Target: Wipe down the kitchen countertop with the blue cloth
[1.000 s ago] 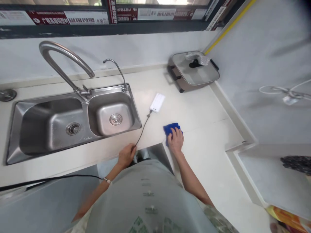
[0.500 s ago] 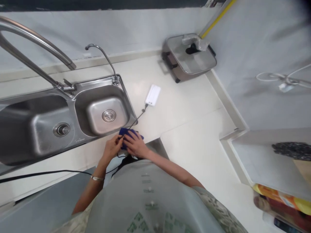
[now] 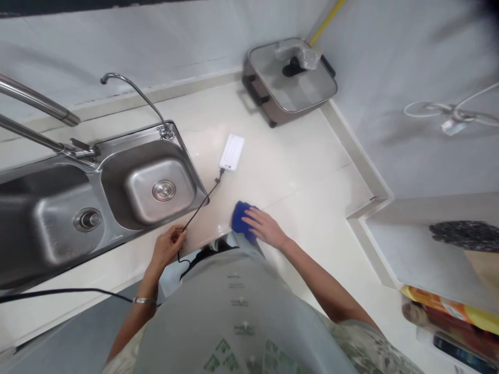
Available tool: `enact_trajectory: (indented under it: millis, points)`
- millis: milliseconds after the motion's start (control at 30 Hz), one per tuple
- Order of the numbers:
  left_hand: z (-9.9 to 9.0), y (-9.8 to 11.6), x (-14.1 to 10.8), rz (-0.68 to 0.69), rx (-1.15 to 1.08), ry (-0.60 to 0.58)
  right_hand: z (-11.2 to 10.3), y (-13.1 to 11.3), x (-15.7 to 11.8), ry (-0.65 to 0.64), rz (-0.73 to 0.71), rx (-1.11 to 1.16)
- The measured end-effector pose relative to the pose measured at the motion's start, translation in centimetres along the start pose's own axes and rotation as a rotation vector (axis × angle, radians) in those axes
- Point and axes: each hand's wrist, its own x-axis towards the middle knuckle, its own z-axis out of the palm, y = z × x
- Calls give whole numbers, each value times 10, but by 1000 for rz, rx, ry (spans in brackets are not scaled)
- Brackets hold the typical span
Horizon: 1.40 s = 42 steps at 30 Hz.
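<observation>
My left hand [image 3: 167,246] is at the counter's front edge by the sink, thumb and fingers pinched on a thin black cable [image 3: 201,203]. The cable runs up to a white power bank [image 3: 232,152] lying on the counter, and its other end hangs down near my body. My right hand [image 3: 268,228] lies over a blue cloth [image 3: 239,217] near the counter's front edge, fingers pressed on it from above. Part of the cloth is hidden under the hand.
A double steel sink [image 3: 134,228] with a tall faucet [image 3: 39,98] and a thin curved tap [image 3: 136,92] is on the left. At the back stands an electric pan [image 3: 265,98] with a glass lid. Packages [image 3: 448,317] are at the right.
My right hand has moved right with the blue cloth, away from my left hand. My left hand has shifted slightly left, keeping the cable. The view has also shifted a little.
</observation>
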Motion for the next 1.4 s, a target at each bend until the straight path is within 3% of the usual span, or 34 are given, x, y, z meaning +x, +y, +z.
enact_trajectory:
  millis: [167, 267, 333, 400, 500, 567, 633, 733, 833, 967, 1067, 1133, 1233, 1400]
  points:
    - [4, 12, -8, 55, 233, 64, -12, 60, -15, 303, 337, -68]
    - [5, 20, -12, 100, 321, 86, -7, 76, 10, 391, 537, -160]
    - [5, 22, -11, 163, 372, 69, 4, 64, 43, 436, 632, -200]
    - [4, 23, -5, 239, 429, 39, 19, 36, 77, 487, 663, -195]
    - [4, 24, 17, 271, 512, 70, 38, -17, 110, 485, 532, -111]
    - [6, 28, 41, 263, 525, 154, 45, -44, 114, 435, 382, -50]
    - [10, 36, 70, 296, 484, 248, 47, -57, 104, 383, 239, -15]
    - [20, 54, 117, 402, 379, 354, 43, -50, 70, 332, 135, -4]
    - [33, 72, 162, 452, 275, 448, 34, -24, 19, 331, 204, -21]
    - [49, 86, 205, 338, 175, 533, 22, 5, -51, 358, 346, -66]
    - [53, 92, 224, 271, 197, 555, 18, 8, -67, 354, 391, -87]
    - [53, 96, 233, 313, 244, 558, 20, 3, -52, 358, 409, -92]
    - [53, 104, 246, 381, 284, 524, 22, -5, -4, 389, 415, -83]
    - [59, 114, 258, 285, 279, 593, 13, 10, 78, 408, 340, -44]
